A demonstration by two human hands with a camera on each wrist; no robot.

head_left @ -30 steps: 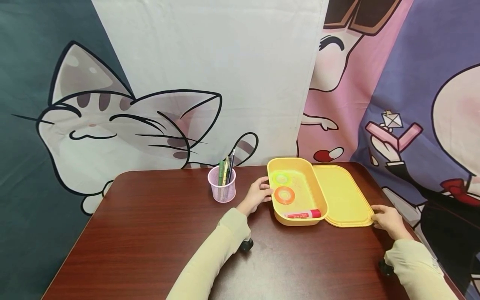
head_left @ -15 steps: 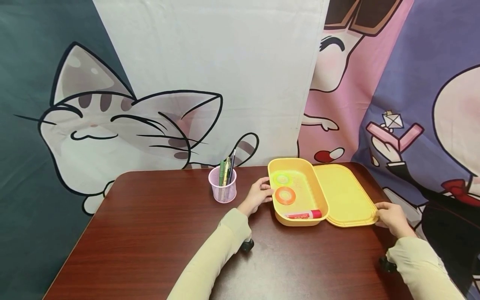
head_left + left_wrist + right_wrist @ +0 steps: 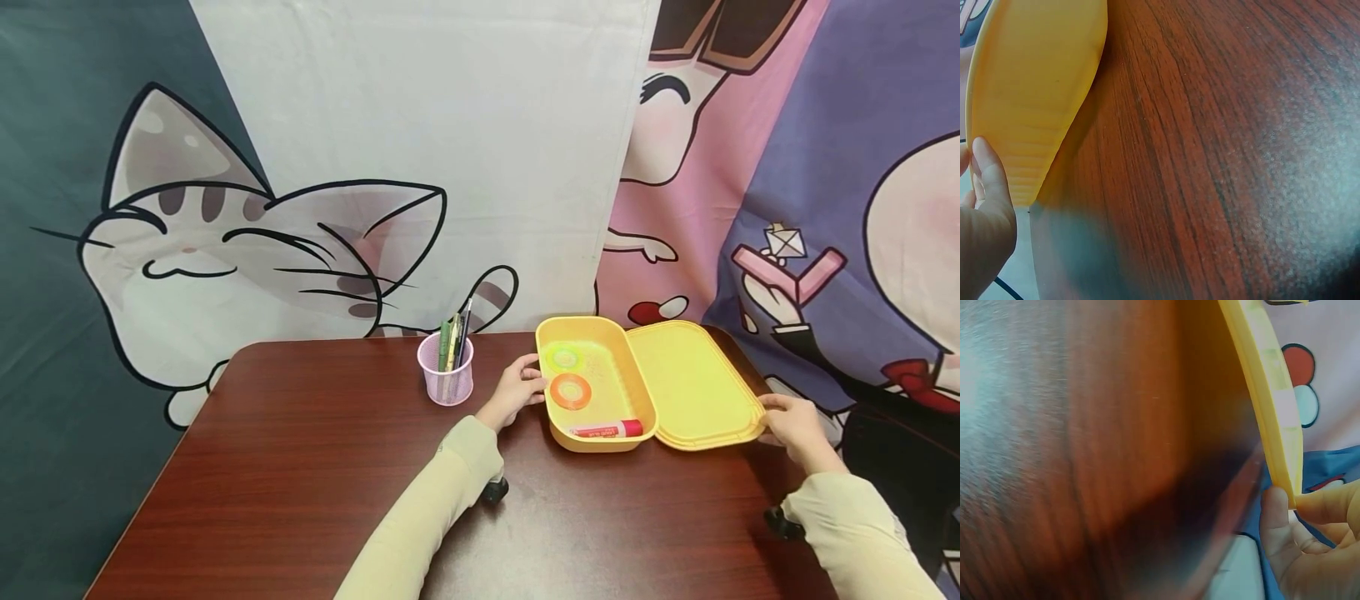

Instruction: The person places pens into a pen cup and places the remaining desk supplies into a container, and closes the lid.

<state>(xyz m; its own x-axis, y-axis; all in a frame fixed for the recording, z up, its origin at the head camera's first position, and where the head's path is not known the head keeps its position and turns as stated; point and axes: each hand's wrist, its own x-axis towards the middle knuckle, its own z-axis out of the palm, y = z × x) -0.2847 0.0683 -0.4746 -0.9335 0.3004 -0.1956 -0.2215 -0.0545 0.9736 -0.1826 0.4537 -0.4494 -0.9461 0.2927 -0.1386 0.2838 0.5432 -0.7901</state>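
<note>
A yellow plastic box (image 3: 606,358) lies with its open top toward me. Inside are a green ring-shaped roll (image 3: 564,357), an orange ring-shaped roll (image 3: 571,391) and a red-and-white glue tube (image 3: 607,429). My left hand (image 3: 514,392) rests against the outside of the box's left wall; in the left wrist view the thumb (image 3: 991,165) touches that wall. My right hand (image 3: 797,429) pinches the near right corner of the yellow lid (image 3: 697,383) between thumb and fingers. That side of the lid is lifted off the table, while its left edge stays beside the box.
A pink mesh pen cup (image 3: 445,375) holding several pens stands left of my left hand. The brown wooden table (image 3: 322,492) ends just behind the box and to the right of the lid. A printed cartoon curtain (image 3: 450,125) hangs behind it.
My right hand has moved to the right and slightly up, and now pinches the lid's corner, raising its right side. My left hand and the box have stayed in place.
</note>
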